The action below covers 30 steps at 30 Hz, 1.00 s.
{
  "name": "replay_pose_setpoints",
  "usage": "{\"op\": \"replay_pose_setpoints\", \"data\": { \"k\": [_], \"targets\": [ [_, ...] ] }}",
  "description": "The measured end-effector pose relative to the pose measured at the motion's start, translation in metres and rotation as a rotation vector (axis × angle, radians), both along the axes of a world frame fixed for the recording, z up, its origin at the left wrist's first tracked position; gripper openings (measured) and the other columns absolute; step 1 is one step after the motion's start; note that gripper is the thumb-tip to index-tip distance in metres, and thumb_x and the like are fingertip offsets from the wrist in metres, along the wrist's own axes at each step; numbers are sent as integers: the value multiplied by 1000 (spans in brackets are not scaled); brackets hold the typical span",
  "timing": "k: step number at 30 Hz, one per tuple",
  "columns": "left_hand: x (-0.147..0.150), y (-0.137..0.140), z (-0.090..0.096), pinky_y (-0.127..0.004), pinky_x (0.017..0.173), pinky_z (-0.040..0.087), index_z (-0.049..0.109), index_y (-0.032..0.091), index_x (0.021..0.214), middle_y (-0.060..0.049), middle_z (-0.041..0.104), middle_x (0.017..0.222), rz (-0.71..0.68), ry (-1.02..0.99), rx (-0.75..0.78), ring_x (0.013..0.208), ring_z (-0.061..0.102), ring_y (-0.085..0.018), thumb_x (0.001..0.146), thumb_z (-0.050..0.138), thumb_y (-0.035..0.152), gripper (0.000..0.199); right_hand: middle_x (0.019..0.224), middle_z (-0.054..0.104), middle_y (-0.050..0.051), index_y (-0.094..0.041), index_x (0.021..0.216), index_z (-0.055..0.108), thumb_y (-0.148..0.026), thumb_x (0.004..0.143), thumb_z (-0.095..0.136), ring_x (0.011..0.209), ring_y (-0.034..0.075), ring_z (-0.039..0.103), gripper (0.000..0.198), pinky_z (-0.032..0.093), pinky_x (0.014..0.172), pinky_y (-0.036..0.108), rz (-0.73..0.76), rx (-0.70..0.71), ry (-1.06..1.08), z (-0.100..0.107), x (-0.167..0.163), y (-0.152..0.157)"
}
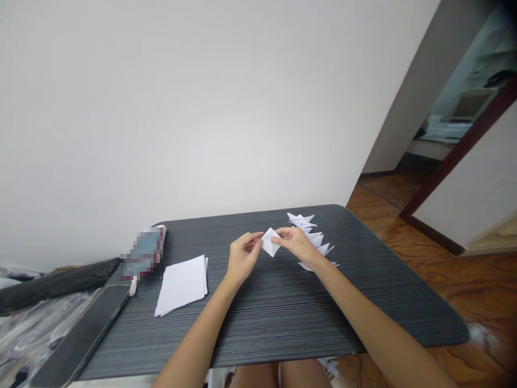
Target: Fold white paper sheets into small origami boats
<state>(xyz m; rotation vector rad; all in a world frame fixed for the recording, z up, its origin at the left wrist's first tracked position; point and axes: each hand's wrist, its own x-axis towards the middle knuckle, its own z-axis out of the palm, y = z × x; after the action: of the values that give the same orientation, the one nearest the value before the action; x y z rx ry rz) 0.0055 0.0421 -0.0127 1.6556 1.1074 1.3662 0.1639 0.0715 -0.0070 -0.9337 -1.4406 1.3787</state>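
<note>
A small folded white paper (270,243), diamond-shaped, is held up over the dark table between my two hands. My left hand (245,253) pinches its left corner between thumb and fingers. On the opposite corner my right hand (296,243) has closed, with the thumb lying on the paper's front face. Just beyond and beside my right hand lie several folded paper pieces with pointed tips (302,220) in a row, partly hidden by the hand and forearm. A stack of square white sheets (181,285) rests on the table to the left of my left hand.
The dark wood-grain table (258,334) stands against a white wall (226,108). A pixelated blue-and-red item (144,253) sits at its left back corner. Plastic-wrapped things (60,318) and a dark roll (56,285) lie left of the table. A doorway opens at the right.
</note>
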Motion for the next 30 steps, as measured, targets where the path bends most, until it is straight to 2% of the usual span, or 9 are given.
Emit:
{"op": "replay_pose_setpoints", "data": {
  "k": [6, 12, 15, 19, 23, 27, 30],
  "targets": [
    [-2, 0, 1, -25, 63, 51, 63, 12, 82, -5, 61, 73, -31, 73, -22, 65, 61, -14, 74, 52, 27, 20, 67, 66, 3, -12, 77, 67, -33, 58, 67, 63, 15, 59, 28, 45, 64, 27, 0, -7, -8, 4, 0, -4],
    [0, -2, 4, -26, 60, 50, 63, 13, 81, -4, 61, 69, -90, 60, -32, 63, 61, -15, 73, 53, 27, 20, 62, 65, 3, -12, 68, 67, -36, 62, 64, 56, 13, 56, 24, 42, 55, 25, -80, 39, -37, 4, 0, -5],
    [2, -2, 4, -24, 54, 49, 63, 12, 78, -5, 62, 66, -100, 45, -84, 57, 61, -14, 71, 55, 28, 19, 62, 64, 3, -13, 66, 66, -35, 63, 63, 55, 13, 56, 23, 42, 54, 25, -73, 68, -61, 0, 0, -4],
    [6, -4, 4, -22, 45, 45, 62, 10, 74, -4, 62, 53, -117, 24, -166, 45, 58, -14, 73, 53, 33, 24, 58, 63, 3, -12, 64, 65, -36, 66, 61, 52, 13, 54, 24, 41, 50, 24, -26, 107, -106, -1, -1, -5],
    [9, -4, 7, -22, 45, 44, 62, 9, 70, -5, 62, 49, -111, -68, -194, 44, 56, -13, 73, 54, 33, 25, 53, 60, 2, -11, 64, 65, -35, 70, 56, 49, 11, 52, 26, 39, 46, 22, -4, 104, -163, 4, 2, -5],
    [8, -3, 9, -22, 45, 44, 62, 8, 71, -5, 63, 51, -95, -105, -199, 44, 56, -13, 73, 55, 32, 25, 54, 60, 2, -11, 64, 64, -32, 65, 61, 48, 11, 52, 22, 40, 45, 22, -13, 96, -139, 8, 7, -2],
    [7, -2, 8, -22, 45, 43, 61, 9, 71, -4, 63, 51, -28, -116, -179, 43, 55, -12, 73, 55, 32, 24, 54, 61, 2, -11, 65, 63, -30, 61, 64, 48, 10, 53, 19, 42, 49, 24, -46, 98, -68, 9, 9, 0]
  ]
}}
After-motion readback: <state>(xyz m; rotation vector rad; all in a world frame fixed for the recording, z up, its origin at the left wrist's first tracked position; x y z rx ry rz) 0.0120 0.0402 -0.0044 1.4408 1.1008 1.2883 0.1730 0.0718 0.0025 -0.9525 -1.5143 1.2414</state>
